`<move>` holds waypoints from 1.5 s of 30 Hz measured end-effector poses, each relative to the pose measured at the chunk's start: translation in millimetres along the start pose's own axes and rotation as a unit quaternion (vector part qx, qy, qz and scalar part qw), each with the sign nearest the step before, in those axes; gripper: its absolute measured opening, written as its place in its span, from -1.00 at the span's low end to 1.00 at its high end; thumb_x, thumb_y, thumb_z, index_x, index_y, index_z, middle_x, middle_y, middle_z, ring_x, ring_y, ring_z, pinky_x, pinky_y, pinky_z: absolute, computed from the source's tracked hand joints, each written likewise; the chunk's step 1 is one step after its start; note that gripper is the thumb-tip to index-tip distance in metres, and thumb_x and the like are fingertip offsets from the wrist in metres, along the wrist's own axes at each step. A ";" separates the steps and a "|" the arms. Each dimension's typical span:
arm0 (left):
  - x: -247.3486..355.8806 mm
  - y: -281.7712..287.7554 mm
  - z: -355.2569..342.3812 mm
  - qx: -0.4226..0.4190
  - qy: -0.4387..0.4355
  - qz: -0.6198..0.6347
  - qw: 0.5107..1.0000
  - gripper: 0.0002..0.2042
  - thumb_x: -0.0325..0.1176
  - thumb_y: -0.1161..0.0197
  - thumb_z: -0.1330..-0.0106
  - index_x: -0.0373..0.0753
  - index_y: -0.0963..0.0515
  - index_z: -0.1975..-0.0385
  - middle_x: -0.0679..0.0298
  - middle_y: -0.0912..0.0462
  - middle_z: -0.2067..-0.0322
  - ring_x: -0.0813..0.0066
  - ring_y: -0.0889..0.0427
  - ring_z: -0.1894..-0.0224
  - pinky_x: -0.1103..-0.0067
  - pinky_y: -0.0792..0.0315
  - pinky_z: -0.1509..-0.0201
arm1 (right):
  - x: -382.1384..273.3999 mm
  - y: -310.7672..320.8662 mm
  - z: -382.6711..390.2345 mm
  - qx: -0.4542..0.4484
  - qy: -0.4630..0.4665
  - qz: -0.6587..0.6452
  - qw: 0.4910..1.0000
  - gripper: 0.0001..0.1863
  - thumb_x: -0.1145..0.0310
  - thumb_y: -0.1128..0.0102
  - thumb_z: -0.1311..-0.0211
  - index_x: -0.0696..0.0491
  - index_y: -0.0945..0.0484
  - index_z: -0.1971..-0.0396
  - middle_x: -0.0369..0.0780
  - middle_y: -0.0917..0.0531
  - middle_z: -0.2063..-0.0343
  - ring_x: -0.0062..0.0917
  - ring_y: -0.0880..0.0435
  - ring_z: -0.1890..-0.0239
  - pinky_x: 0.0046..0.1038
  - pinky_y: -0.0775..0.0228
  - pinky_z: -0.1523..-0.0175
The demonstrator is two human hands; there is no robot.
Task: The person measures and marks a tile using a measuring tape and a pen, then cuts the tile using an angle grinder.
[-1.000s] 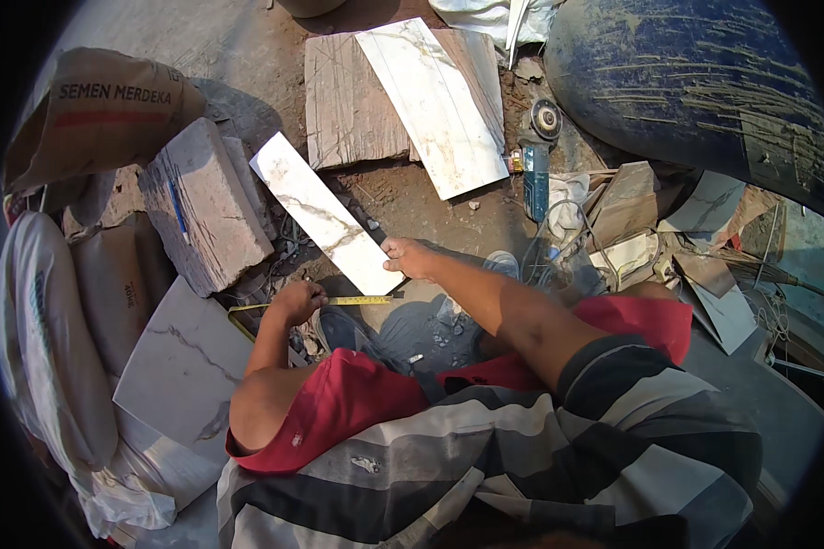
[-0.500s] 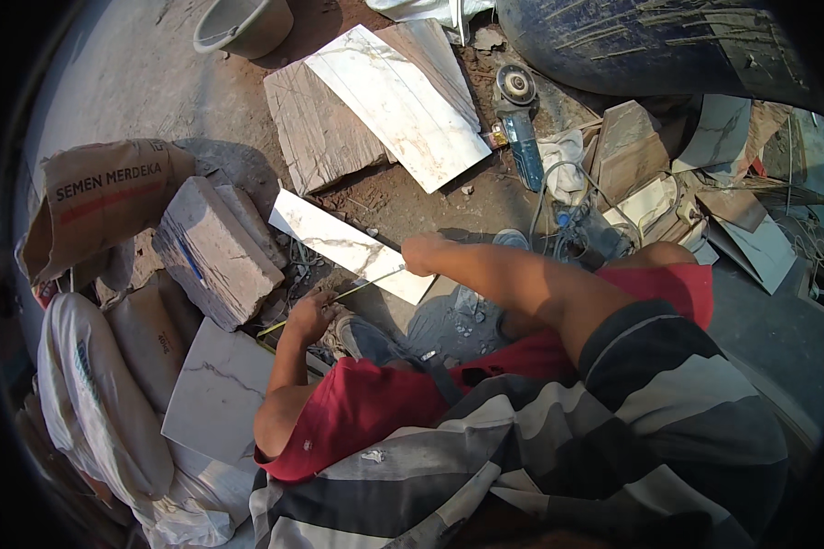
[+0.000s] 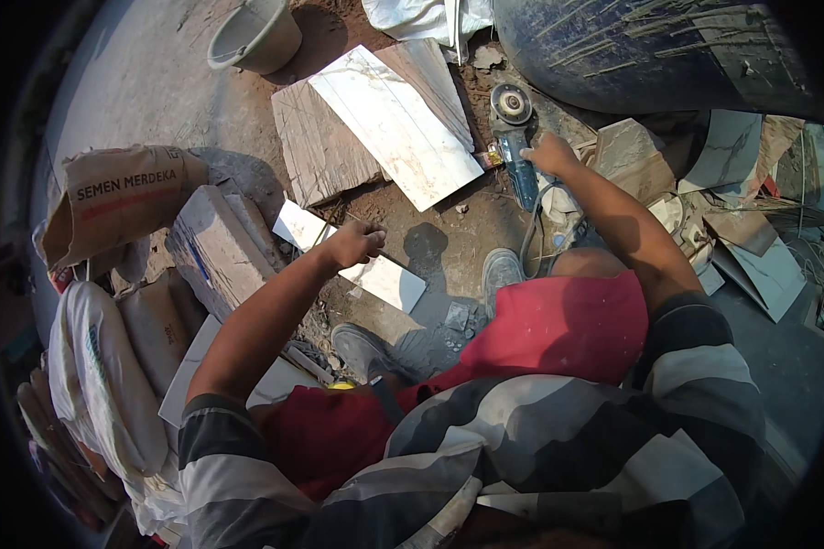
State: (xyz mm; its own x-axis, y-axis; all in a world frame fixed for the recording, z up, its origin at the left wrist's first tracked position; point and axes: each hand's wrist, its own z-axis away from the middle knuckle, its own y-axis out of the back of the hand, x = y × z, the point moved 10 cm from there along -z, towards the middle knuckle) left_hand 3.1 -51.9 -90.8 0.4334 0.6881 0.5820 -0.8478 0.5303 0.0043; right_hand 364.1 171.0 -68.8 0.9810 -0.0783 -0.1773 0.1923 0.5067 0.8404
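My left hand (image 3: pixel 361 242) is closed over a narrow white marble-look tile (image 3: pixel 384 284) lying on the ground; whatever it holds is too small to make out. My right hand (image 3: pixel 544 154) reaches over the blue angle grinder (image 3: pixel 524 188), fingers loosely bent and apart at its body; whether they touch it is unclear. The grinder's disc (image 3: pixel 511 103) faces up, beside a wider white tile (image 3: pixel 394 123) resting on rough stone slabs (image 3: pixel 316 137). A small yellow object (image 3: pixel 341 385) shows by my left shoe, partly hidden.
A grey bucket (image 3: pixel 256 41), blue drum (image 3: pixel 650 50) and brown paper sack (image 3: pixel 124 197) surround the work spot. Stone blocks (image 3: pixel 206 247) and white sacks (image 3: pixel 96 366) lie left. Leaning tile offcuts (image 3: pixel 732 151), a cable (image 3: pixel 536 247) and rubble crowd the right.
My right hand has left the narrow tile and moved up and right to the grinder. My left hand has risen over that tile. The yellow tape has dropped from view across the tile.
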 end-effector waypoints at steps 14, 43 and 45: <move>-1.8 -36.8 -116.4 0.262 0.011 0.399 0.879 -0.74 -0.23 -0.07 -0.48 -0.23 -0.44 -0.02 0.21 -0.61 0.14 0.42 -0.58 0.21 0.50 -0.54 0.26 | 9.2 -52.6 -25.2 0.038 -0.037 -0.068 0.996 -0.16 -0.13 -0.41 0.03 0.27 -0.45 -0.06 0.13 -0.62 0.02 -0.02 -0.59 -0.09 -0.14 -0.39 -0.18; 253.6 -42.5 89.8 0.399 -0.382 0.187 0.812 -0.15 -0.14 -0.58 0.05 -0.40 -0.24 -0.18 0.01 -0.56 0.09 0.23 -0.61 0.06 0.41 -0.47 -0.07 | -223.8 169.4 124.3 -0.117 0.241 -0.588 0.763 -0.67 0.43 -0.32 -0.16 0.15 -0.52 0.08 -0.25 -0.66 0.28 -0.54 -0.69 0.23 -0.48 -0.59 0.12; 276.0 -43.1 91.4 0.203 -0.468 0.278 0.814 -0.11 -0.12 -0.58 0.05 -0.38 -0.22 -0.24 0.12 -0.54 0.06 0.31 -0.57 0.03 0.44 -0.45 -0.09 | -237.3 192.8 145.7 -0.156 0.281 -0.586 0.744 -0.64 0.40 -0.33 -0.16 0.15 -0.51 0.05 -0.23 -0.65 0.26 -0.53 -0.69 0.22 -0.46 -0.60 0.10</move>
State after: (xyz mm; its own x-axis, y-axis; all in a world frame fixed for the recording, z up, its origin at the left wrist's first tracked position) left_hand 131.4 70.0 143.9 -0.3124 -0.0131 0.9499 -0.9472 -0.0724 -0.3125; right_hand 171.9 162.2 209.9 -0.0385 -0.2968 -0.9542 0.8073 0.5535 -0.2047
